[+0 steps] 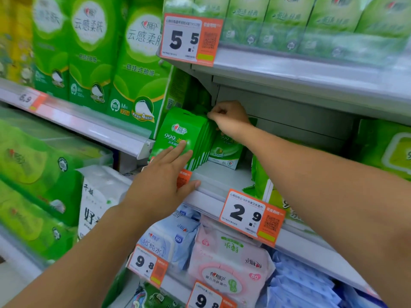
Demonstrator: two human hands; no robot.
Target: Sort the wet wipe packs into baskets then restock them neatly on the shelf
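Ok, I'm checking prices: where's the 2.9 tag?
In the head view, the 2.9 tag hangs on the shelf edge, right of the left hand, above the pink pack.

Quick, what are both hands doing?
Left hand: open, flat against the front green wipe pack.
Right hand: pinching the top edges of the green packs behind.

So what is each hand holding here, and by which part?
Right hand pinches the top edge of the upright green wipe packs; left hand only presses straight fingers flat against the front pack.
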